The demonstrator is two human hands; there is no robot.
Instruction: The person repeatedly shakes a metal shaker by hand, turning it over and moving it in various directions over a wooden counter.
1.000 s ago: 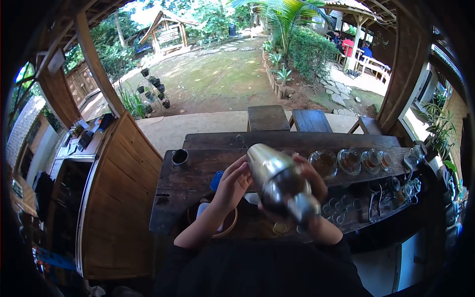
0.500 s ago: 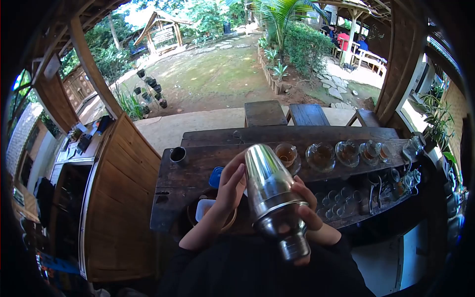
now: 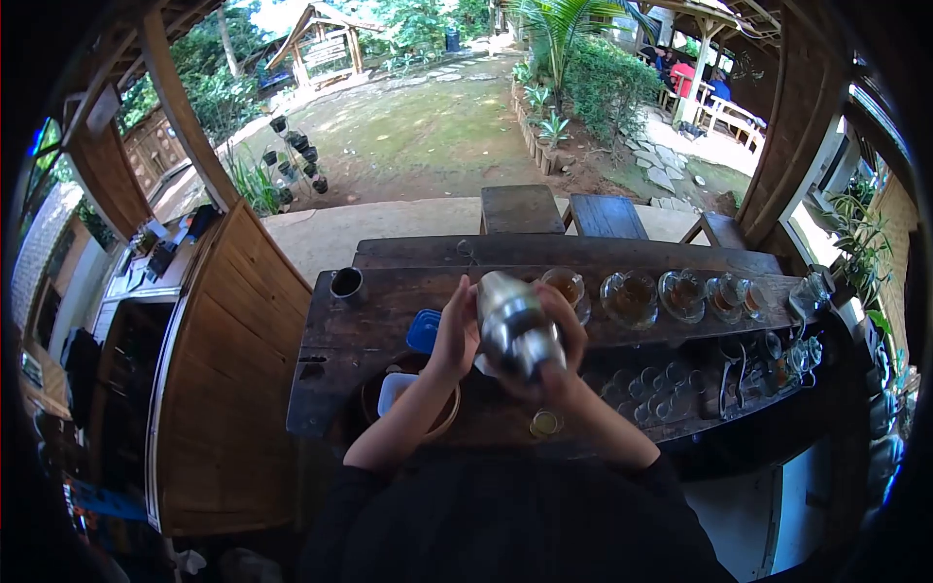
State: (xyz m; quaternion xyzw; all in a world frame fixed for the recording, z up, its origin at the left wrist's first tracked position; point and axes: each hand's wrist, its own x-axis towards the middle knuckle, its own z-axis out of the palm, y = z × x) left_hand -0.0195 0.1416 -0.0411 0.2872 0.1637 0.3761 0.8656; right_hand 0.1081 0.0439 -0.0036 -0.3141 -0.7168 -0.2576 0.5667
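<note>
The metal shaker (image 3: 515, 325) is held over the table (image 3: 403, 296), tilted, its narrow cap end toward the wearer. The right hand (image 3: 566, 335) has its fingers clamped around the shaker's side. The left hand (image 3: 453, 335) stands along the opposite side, fingers close together; blur prevents telling whether they press on it. Judged advisable: a finger braced over the cap and a palm behind the base, so the joints stay tight, since polished metal may slip.

The shaker is shiny and tapered, with a rounded shoulder. Near the left forearm are a blue plastic box (image 3: 424, 331) and a whitish tub (image 3: 392, 391). A small round glass (image 3: 545, 423) with pale yellow contents sits nearer the wearer. Clear glass cups (image 3: 630, 297) containing amber liquid line the dark, worn wood.
</note>
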